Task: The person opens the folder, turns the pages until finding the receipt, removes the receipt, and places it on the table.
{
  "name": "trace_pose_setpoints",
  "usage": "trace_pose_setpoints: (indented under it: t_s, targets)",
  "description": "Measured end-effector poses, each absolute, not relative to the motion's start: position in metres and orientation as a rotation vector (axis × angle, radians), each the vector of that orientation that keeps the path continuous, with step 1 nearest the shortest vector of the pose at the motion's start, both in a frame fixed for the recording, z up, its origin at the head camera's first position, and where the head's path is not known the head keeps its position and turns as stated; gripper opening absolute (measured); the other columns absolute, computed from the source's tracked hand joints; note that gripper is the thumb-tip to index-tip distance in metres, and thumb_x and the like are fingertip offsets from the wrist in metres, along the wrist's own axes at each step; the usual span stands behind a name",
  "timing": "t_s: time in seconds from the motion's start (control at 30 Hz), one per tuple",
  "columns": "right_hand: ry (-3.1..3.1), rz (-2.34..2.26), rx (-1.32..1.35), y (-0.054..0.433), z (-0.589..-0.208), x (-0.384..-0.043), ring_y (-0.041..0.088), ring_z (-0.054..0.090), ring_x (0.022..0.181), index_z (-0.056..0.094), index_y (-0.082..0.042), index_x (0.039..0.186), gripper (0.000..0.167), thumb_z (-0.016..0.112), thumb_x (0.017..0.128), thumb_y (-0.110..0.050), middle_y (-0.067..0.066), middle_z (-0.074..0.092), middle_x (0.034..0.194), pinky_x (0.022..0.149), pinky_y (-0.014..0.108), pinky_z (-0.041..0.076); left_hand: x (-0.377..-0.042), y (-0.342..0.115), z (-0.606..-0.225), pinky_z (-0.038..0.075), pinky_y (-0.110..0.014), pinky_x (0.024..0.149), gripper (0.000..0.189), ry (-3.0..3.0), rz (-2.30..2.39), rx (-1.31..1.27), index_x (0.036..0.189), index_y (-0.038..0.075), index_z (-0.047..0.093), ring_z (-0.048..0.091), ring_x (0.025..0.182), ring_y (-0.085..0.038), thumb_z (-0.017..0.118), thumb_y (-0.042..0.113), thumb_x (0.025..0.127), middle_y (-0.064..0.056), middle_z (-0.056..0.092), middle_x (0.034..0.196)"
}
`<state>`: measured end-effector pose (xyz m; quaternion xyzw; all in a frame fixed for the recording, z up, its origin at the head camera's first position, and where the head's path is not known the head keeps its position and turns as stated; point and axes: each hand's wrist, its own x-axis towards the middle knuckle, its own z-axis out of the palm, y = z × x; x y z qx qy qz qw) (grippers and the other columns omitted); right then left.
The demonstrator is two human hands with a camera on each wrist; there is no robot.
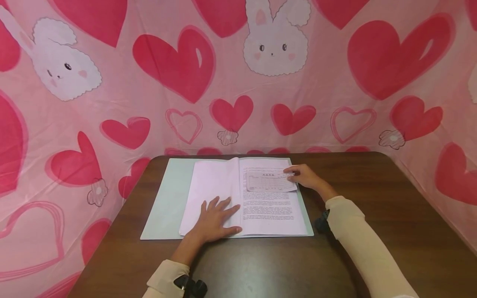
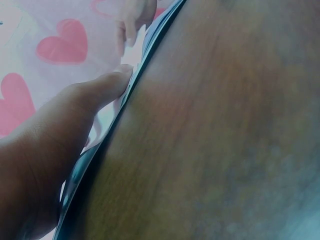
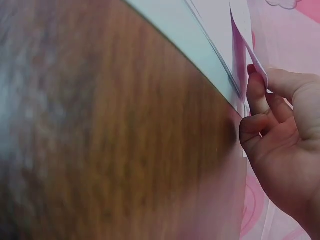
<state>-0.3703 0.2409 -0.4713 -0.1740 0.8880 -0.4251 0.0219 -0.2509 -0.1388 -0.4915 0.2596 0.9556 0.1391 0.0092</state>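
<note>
A pale green folder (image 1: 164,203) lies open on the table with white sheets in it. Fingers spread, my left hand (image 1: 214,221) rests on the blank left page (image 1: 214,178), its thumb by the lower fold. The right page (image 1: 273,211) carries printed text. Over its upper part lies a small printed slip (image 1: 268,182), with a grid of lines. At the slip's right edge my right hand (image 1: 307,177) pinches it between thumb and fingers; in the right wrist view this hand (image 3: 285,120) holds the slip's edge (image 3: 255,62) lifted off the pages.
The dark brown wooden table (image 1: 391,215) extends around the folder on both sides and in front. Behind it hangs a pink cloth (image 1: 320,87) with hearts and rabbits. Black wrist devices (image 1: 191,285) sit at both sleeves.
</note>
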Motion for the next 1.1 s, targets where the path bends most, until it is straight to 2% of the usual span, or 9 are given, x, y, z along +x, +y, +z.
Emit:
trace_pose_setpoints:
  t_s: [0.3,0.5,0.67,0.83,1.1]
  targets:
    - [2.772,-1.296,-0.548,0.25,-0.47,-0.367,0.04,0.061,0.107,0.067,0.009,0.124,0.031,0.066,0.094,0.001,0.033,0.063,0.131,0.088,0.024,0.055,-0.251,-0.139,-0.492,0.013,-0.077,0.118,0.078,2.98,0.44,0.8,0.152,0.04,0.045,0.027,0.155,-0.043,0.052,0.078,0.084,-0.003,0.039,0.165]
    - [2.759,-1.311,-0.524,0.259,-0.467,-0.363,0.039,0.062,0.103,0.066,0.01,0.126,0.033,0.066,0.095,0.0,0.036,0.06,0.134,0.078,0.016,0.052,-0.251,-0.138,-0.491,0.014,-0.077,0.118,0.078,2.975,0.439,0.799,0.152,0.039,0.045,0.027,0.155,-0.043,0.052,0.078,0.084,-0.003,0.038,0.166]
    - [2.749,-1.284,-0.459,0.266,-0.465,-0.361,0.034,0.066,0.094,0.064,0.009,0.13,0.036,0.065,0.096,-0.002,0.036,0.061,0.132,0.073,0.017,0.051,-0.251,-0.138,-0.492,0.013,-0.077,0.118,0.079,2.978,0.44,0.794,0.153,0.04,0.044,0.026,0.155,-0.043,0.052,0.078,0.084,-0.003,0.037,0.166]
    - [2.739,-1.29,-0.466,0.273,-0.464,-0.358,0.032,0.068,0.091,0.063,0.01,0.13,0.036,0.064,0.096,0.0,0.036,0.065,0.126,0.073,0.018,0.053,-0.25,-0.139,-0.491,0.012,-0.077,0.119,0.079,2.976,0.435,0.794,0.153,0.04,0.044,0.025,0.156,-0.042,0.051,0.078,0.084,-0.002,0.036,0.167]
    - [2.732,-1.282,-0.442,0.282,-0.464,-0.355,0.029,0.068,0.09,0.062,0.009,0.132,0.037,0.062,0.096,0.0,0.035,0.065,0.126,0.073,0.018,0.053,-0.25,-0.139,-0.491,0.012,-0.077,0.119,0.079,2.97,0.437,0.797,0.153,0.04,0.044,0.025,0.156,-0.042,0.052,0.078,0.084,-0.002,0.036,0.167]
